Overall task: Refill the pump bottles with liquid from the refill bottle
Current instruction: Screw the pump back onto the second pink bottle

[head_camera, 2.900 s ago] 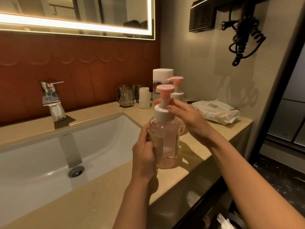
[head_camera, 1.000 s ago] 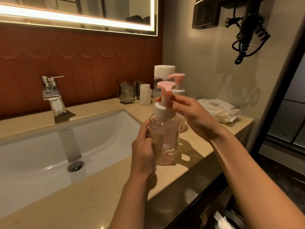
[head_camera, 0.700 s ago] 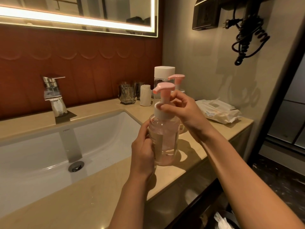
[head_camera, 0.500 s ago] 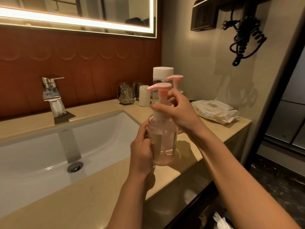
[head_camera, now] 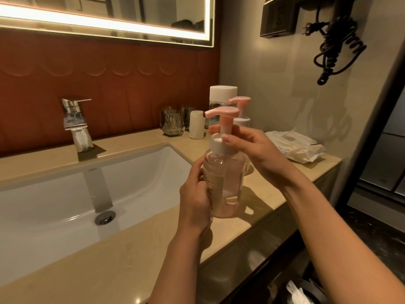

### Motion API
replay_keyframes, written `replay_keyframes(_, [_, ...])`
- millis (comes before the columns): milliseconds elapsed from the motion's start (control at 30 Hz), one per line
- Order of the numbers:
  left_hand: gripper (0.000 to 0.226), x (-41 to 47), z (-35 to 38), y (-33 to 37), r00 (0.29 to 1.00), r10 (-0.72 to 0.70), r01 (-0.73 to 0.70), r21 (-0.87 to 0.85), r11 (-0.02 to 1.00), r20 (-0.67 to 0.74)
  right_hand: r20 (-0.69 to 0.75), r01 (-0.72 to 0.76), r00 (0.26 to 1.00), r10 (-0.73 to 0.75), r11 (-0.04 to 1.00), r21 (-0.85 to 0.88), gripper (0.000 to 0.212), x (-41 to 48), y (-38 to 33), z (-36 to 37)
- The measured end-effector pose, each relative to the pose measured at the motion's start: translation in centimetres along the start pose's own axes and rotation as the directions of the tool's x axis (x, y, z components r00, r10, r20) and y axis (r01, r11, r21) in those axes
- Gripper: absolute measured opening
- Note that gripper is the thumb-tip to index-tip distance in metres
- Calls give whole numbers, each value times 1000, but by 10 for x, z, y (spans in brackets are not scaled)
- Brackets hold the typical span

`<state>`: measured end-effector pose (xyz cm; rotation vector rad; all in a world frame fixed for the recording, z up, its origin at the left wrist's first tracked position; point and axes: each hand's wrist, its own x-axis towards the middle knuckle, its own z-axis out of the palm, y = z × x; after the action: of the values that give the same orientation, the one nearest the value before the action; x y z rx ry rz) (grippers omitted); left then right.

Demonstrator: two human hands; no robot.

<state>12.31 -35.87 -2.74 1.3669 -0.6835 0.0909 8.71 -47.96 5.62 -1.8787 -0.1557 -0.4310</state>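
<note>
While the left hand [head_camera: 194, 200] grips the near pump bottle [head_camera: 223, 183] upright on the counter [head_camera: 135, 255], the right hand [head_camera: 252, 148] pinches its white collar; the nozzle has swung leftward, so unscrewing seems underway. Behind, well clear, stand another pump bottle [head_camera: 241, 115] and the white-capped refill bottle [head_camera: 222, 95].

A beige stone table [head_camera: 140, 255] holds a white sink [head_camera: 54, 207] at 9 o'clock, a chrome faucet [head_camera: 75, 119] behind it; red-brown panelled wall [head_camera: 109, 84] under a lit mirror [head_camera: 105, 16] at 11 o'clock; grey wall [head_camera: 274, 84] with coiled black cord [head_camera: 335, 44] at 1 o'clock; dark floor [head_camera: 377, 233] at 4 o'clock
</note>
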Motion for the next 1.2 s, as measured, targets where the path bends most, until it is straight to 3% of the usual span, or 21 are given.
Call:
replay_keyframes(167, [47, -1, 1, 2, 1000, -3, 3, -14, 1000, 1, -171, 46, 984, -55, 997, -55, 30, 2, 0, 7])
replay_keyframes(367, [51, -1, 1, 3, 1000, 11, -11, -9, 1000, 7, -327, 2, 941, -86, 968, -249, 48, 12, 10, 21])
replay_keyframes(467, [49, -1, 1, 3, 1000, 12, -12, 1, 1000, 6, -373, -75, 915, -153, 844, -531, 57, 16, 13, 23])
replay_keyframes(533, [47, -1, 1, 4, 1000, 10, -10, -6, 1000, 7, -325, -87, 929, -178, 748, -658, 68, 14, 10, 20])
replay_keyframes(600, [48, -1, 0, 3, 1000, 9, -9, -22, 1000, 10, -216, -8, 967, -133, 834, -552, 59, 10, 4, 14])
replay_keyframes(667, [49, -1, 0, 1, 1000, 7, -7, -22, 1000, 7, -32, 15, 999, -24, 967, -255, 39, 5, -1, 7])
replay_keyframes(767, [49, 0, 0, 0, 1000, 9, -9, -10, 1000, 6, 123, -27, 992, 32, 999, -45, 23, 4, 1, -3])
replay_keyframes(967, [46, -1, 1, 1, 1000, 9, -9, -17, 1000, 8, -13, 46, 999, -46, 999, 7, 25, 3, 5, 0])
replay_keyframes(1200, [51, -1, 1, 1, 1000, 16, -15, -11, 1000, 10, -225, 96, 962, -157, 960, -261, 42, 7, 7, 12])
